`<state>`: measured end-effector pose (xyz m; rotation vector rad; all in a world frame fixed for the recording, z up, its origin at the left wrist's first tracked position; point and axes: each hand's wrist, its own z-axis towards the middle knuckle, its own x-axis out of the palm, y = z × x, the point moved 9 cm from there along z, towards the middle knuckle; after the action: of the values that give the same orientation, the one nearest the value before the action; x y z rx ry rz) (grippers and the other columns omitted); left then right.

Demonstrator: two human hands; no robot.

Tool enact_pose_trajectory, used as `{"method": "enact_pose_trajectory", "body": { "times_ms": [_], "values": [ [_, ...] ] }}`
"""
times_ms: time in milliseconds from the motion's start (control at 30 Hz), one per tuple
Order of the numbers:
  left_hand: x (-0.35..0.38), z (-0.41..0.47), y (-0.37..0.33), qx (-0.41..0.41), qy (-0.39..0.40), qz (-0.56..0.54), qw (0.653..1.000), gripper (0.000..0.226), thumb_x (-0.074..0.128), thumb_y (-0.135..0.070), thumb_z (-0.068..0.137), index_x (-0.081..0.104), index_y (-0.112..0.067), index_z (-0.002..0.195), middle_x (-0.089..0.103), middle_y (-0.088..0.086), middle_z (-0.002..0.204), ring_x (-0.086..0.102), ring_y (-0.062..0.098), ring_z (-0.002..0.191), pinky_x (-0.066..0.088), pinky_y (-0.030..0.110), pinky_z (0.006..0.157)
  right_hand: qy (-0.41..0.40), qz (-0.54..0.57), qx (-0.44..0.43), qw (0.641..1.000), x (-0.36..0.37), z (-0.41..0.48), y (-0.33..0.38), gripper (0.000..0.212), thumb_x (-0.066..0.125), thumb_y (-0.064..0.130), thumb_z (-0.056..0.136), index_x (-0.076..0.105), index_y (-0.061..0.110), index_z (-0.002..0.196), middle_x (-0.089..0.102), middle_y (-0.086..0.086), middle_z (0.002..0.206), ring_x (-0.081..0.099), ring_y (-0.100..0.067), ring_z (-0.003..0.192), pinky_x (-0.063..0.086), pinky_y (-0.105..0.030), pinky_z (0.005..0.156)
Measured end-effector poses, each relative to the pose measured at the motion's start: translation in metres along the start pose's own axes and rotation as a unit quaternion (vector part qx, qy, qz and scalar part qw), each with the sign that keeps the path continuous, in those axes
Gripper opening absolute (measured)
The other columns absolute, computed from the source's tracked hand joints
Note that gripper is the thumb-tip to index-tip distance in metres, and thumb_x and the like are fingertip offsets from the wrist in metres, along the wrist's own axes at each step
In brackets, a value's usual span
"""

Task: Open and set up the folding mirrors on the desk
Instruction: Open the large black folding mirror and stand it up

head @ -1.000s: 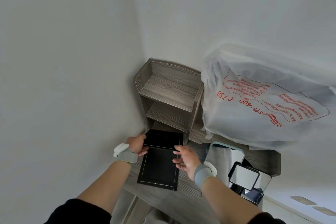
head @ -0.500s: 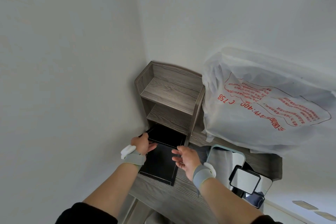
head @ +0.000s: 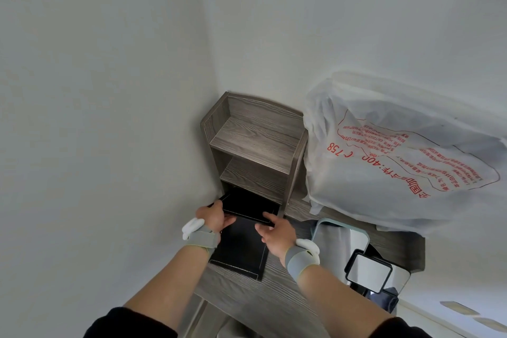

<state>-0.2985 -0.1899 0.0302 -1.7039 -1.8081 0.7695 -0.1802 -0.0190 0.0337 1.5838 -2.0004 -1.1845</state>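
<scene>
A black folding mirror [head: 241,244] lies on the grey wooden desk [head: 258,302] in front of a small shelf unit. Its upper panel [head: 247,204] is lifted at an angle and reaches into the shelf's bottom opening; the lower panel lies flat. My left hand [head: 212,217] grips the upper panel's left edge. My right hand [head: 275,232] holds the panel's right lower corner with thumb and fingers. To the right stand a tall mirror with a light blue frame [head: 340,241] and a smaller black-framed mirror [head: 369,271], both upright.
A grey wooden shelf unit [head: 255,145] stands in the wall corner at the desk's back left. A large white plastic bag with red print [head: 397,162] fills the desk's back right. White walls close in on the left and behind.
The black mirror has slid further toward the shelf, its upper panel now reaching into the bottom opening. Both hands moved forward with it and keep their hold.
</scene>
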Motion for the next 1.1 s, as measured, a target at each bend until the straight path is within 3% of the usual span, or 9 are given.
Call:
{"method": "enact_pose_trajectory", "body": {
  "times_ms": [100,200,333,433,533,600,767,833,1100],
  "values": [
    [0.001,-0.003,-0.003,0.006,0.002,0.004,1.000,0.029,0.049,-0.013,0.098,0.060,0.009,0.113,0.068,0.027,0.105,0.070,0.036,0.078,0.056,0.025,0.045,-0.020,-0.058,-0.038,0.997,-0.007,0.002,0.004,0.045,0.065,0.034,0.090,0.058,0.031,0.134,0.074,-0.005,0.096,0.063,-0.012,0.062,0.047,-0.012,0.053],
    [-0.002,-0.006,-0.008,0.022,-0.016,0.021,0.999,0.020,0.052,-0.015,0.096,0.061,0.002,0.096,0.065,0.021,0.092,0.067,0.034,0.063,0.056,0.027,0.043,-0.029,-0.071,-0.061,0.995,-0.010,0.005,0.007,0.041,0.064,0.037,0.090,0.061,0.033,0.131,0.074,-0.008,0.106,0.065,-0.013,0.068,0.045,-0.009,0.049],
    [-0.006,-0.011,-0.016,0.054,-0.043,0.074,0.995,0.017,0.055,-0.023,0.093,0.060,-0.011,0.083,0.065,0.010,0.082,0.070,0.034,0.060,0.062,0.035,0.060,-0.032,-0.054,-0.080,0.995,-0.010,0.011,0.013,0.035,0.065,0.036,0.089,0.065,0.030,0.124,0.073,-0.012,0.108,0.059,-0.015,0.080,0.053,-0.028,0.073],
    [-0.006,-0.016,-0.025,0.083,-0.058,0.102,0.990,0.020,0.059,-0.028,0.090,0.064,-0.012,0.079,0.065,0.006,0.073,0.073,0.032,0.062,0.060,0.029,0.055,-0.036,-0.055,-0.095,0.993,-0.013,0.013,0.019,0.032,0.063,0.037,0.090,0.066,0.029,0.121,0.074,-0.011,0.103,0.059,-0.016,0.080,0.054,-0.034,0.082],
    [-0.007,-0.019,-0.032,0.104,-0.078,0.125,0.984,0.029,0.061,-0.036,0.086,0.062,-0.014,0.067,0.064,0.005,0.063,0.071,0.027,0.054,0.059,0.028,0.053,-0.037,-0.047,-0.105,0.993,-0.017,0.013,0.024,0.025,0.062,0.036,0.092,0.067,0.026,0.114,0.072,0.000,0.083,0.060,-0.011,0.068,0.052,-0.022,0.068],
    [-0.007,-0.019,-0.036,0.125,-0.083,0.167,0.974,0.037,0.057,-0.045,0.084,0.061,-0.016,0.063,0.065,0.002,0.056,0.072,0.027,0.057,0.060,0.035,0.065,-0.040,-0.031,-0.108,0.993,-0.020,0.013,0.027,0.019,0.062,0.035,0.093,0.066,0.026,0.110,0.068,0.006,0.073,0.058,-0.008,0.061,0.047,-0.011,0.056],
    [-0.008,-0.015,-0.041,0.149,-0.078,0.188,0.968,0.046,0.054,-0.057,0.085,0.071,-0.015,0.094,0.073,0.014,0.094,0.069,0.035,0.092,0.055,0.047,0.092,-0.041,-0.001,-0.112,0.993,-0.026,0.015,0.035,0.010,0.061,0.032,0.094,0.066,0.026,0.101,0.067,0.004,0.069,0.060,-0.013,0.064,0.052,-0.028,0.071],
    [-0.007,-0.013,-0.040,0.147,-0.070,0.178,0.970,0.049,0.053,-0.059,0.087,0.070,-0.015,0.102,0.072,0.014,0.102,0.067,0.035,0.097,0.053,0.048,0.095,-0.042,0.007,-0.109,0.993,-0.027,0.015,0.037,0.008,0.061,0.031,0.095,0.066,0.026,0.098,0.067,0.003,0.068,0.058,-0.012,0.061,0.050,-0.024,0.068],
    [-0.004,-0.008,-0.042,0.139,-0.065,0.135,0.979,0.050,0.060,-0.062,0.083,0.065,-0.013,0.097,0.071,0.014,0.098,0.067,0.033,0.096,0.053,0.049,0.094,-0.054,0.022,-0.099,0.993,-0.031,0.013,0.049,0.011,0.060,0.031,0.095,0.065,0.022,0.093,0.067,0.001,0.068,0.058,-0.011,0.057,0.047,-0.018,0.060]
  ]
}}
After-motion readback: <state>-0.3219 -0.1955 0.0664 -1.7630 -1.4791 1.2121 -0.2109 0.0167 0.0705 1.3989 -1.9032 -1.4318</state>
